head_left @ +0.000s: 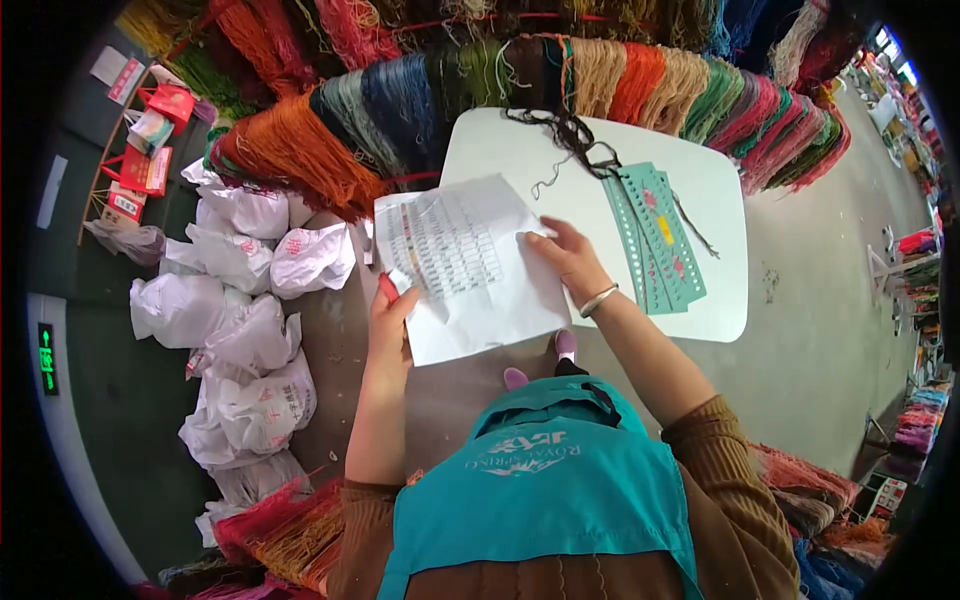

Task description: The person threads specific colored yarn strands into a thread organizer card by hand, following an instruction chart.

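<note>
Between my two hands is a white paper sheet (520,300) with a printed table on it, tilted and a little creased. My left hand (392,315) pinches its lower left edge, with something small and red at the fingers. At the right edge, my right hand (572,255) grips the sheet with the thumb on top; a bangle (598,300) circles that wrist. Just right of this hand, green punched cards (655,240) with holes along their edges lie on a white table (715,310). Dark yarn (570,135) trails over the table's far edge onto the cards.
Hanks of coloured yarn (400,100) hang on rails in front. Stuffed white plastic bags (240,330) are piled on the floor at left, below red gift bags (145,170). More yarn (290,535) hangs near me on both sides. Grey floor (800,300) stretches to the right.
</note>
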A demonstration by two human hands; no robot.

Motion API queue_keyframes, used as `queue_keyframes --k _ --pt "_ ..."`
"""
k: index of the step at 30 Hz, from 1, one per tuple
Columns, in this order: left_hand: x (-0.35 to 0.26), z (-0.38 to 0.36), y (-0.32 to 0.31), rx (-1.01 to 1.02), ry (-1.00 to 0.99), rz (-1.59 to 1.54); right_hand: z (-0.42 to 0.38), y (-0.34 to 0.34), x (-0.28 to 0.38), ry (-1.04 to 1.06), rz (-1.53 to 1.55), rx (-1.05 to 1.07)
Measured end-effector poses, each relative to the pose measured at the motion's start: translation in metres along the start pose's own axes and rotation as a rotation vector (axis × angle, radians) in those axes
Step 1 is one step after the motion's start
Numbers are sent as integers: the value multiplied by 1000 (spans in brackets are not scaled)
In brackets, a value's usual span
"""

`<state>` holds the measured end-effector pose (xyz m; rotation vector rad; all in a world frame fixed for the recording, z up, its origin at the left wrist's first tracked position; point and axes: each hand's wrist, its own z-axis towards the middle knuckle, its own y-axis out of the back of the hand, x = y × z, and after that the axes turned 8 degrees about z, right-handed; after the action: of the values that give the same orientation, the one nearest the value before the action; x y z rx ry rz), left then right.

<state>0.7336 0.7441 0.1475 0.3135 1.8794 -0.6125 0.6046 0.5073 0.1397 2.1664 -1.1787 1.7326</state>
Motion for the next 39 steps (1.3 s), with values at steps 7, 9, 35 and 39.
queue_keyframes --k 7,9,35,39 --pt "-8 -3 -16 -20 -38 44 15 -10 44 -43 207 259" --pt "-9 1 -24 -82 -33 58 29 -10 64 78 140 344" --pt "-9 -42 -34 -165 -37 -70 260 190 254 602 -990 -555" --pt "-14 -42 -42 -102 -35 -87 252 181 264 536 -1303 -486"
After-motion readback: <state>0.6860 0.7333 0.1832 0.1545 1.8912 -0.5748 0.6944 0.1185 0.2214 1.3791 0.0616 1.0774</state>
